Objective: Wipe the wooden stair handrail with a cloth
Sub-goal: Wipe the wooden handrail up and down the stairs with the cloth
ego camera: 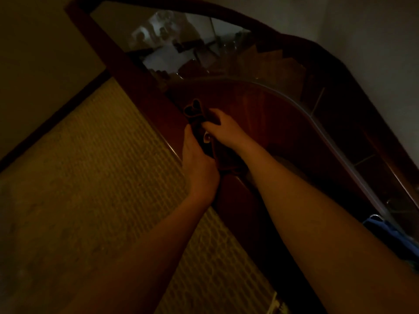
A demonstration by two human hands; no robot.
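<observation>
Light: very dim, so fine detail is hard to read.
Handrail (127,71): a dark, reddish wooden rail running diagonally from upper left toward the lower middle; it serves as the landmark here.
Cloth (196,120): a dark, bunched cloth lying on top of the handrail, held between both hands; a small pale patch shows at its near edge.
Left hand (198,165): on the handrail just below the cloth, fingers curled onto the cloth's near end.
Right hand (223,126): reaches in from the right of the handrail, fingers gripping the cloth's far side.
Hands together: close, almost touching, both clamped on the cloth.
Mat (102,177): yellowish woven surface left of the handrail.
Stairs (283,64): curved steps right of and beyond the handrail.
Blue fabric (385,232): far right of the handrail, behind the right forearm.
</observation>
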